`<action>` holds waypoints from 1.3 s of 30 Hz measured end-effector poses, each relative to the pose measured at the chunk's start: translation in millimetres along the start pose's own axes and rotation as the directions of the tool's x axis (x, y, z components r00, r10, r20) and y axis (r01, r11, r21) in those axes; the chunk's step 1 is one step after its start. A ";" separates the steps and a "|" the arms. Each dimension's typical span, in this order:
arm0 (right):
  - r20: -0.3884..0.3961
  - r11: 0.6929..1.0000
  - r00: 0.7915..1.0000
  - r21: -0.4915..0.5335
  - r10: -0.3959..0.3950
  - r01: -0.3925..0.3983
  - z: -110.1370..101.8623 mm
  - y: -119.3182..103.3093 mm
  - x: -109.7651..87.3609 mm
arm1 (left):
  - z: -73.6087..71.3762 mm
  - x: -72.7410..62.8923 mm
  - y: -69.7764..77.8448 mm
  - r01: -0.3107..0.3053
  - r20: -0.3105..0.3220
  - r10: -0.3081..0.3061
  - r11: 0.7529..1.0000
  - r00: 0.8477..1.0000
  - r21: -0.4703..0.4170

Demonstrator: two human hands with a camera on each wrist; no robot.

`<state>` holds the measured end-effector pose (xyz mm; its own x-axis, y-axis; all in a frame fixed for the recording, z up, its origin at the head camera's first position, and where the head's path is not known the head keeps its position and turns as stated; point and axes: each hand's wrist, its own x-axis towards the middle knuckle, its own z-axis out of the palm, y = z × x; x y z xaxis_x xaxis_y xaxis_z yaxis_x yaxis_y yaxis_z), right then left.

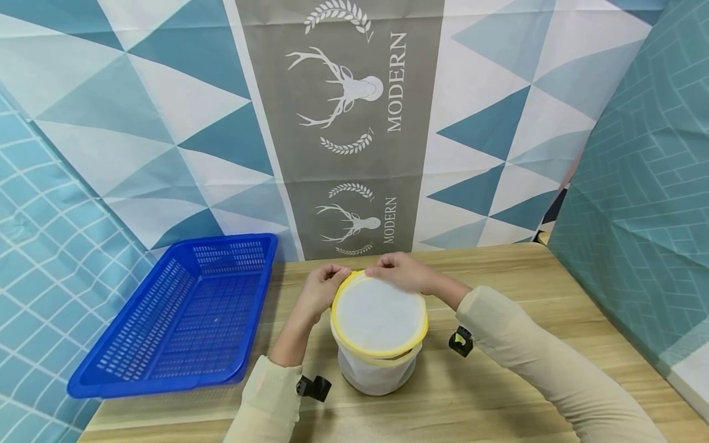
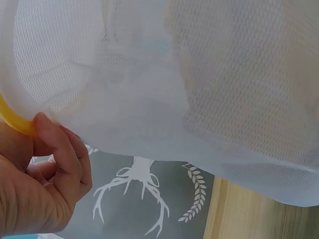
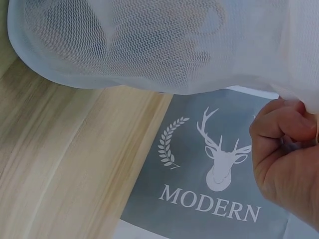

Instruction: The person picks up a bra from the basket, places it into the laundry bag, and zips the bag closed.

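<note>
A round white mesh laundry bag [image 1: 379, 369] stands upright on the wooden table, with a flat white lid [image 1: 382, 314] edged in yellow trim [image 1: 339, 289]. A narrow gap shows between lid and body along the front. At the far left of the rim, my left hand [image 1: 320, 290] pinches the yellow edge between thumb and fingers; the left wrist view shows this hand [image 2: 50, 174] beside the bag's mesh side. My right hand [image 1: 401, 272] grips the far edge, its fingers curled. In the right wrist view that hand [image 3: 286, 144] holds the white fabric, its fingertips partly hidden.
To the left, a blue plastic basket [image 1: 257, 307] with slotted sides sits on the table [image 1: 487, 394]. A patterned cloth [image 1: 354, 166] with deer heads hangs behind the table. Teal sheeting [image 1: 642, 215] borders the right side. Small black wrist cameras [image 1: 461, 341] hang below both sleeves.
</note>
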<state>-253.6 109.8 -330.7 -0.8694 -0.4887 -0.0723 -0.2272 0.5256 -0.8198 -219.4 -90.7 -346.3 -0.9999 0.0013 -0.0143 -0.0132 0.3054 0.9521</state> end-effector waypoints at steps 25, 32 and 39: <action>0.037 0.999 0.999 -0.036 -0.031 0.032 1.0 -7.3 5.8 | 3.7 -2.5 2.5 -0.046 -0.043 0.047 0.999 0.998 0.027; 0.044 0.999 0.998 -0.024 -0.043 0.044 2.1 -1.9 6.5 | 6.0 -3.1 0.2 -0.063 -0.051 0.064 0.998 0.997 0.017; 0.041 0.999 0.998 0.002 -0.042 0.042 1.0 -1.5 3.3 | 6.9 -4.5 -0.4 -0.062 -0.059 0.062 0.998 0.996 0.009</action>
<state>-255.7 106.7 -330.4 -0.8402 -0.5388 -0.0611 -0.2626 0.5029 -0.8235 -214.9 -84.3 -348.7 -0.9974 -0.0357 0.0627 0.0484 0.3137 0.9483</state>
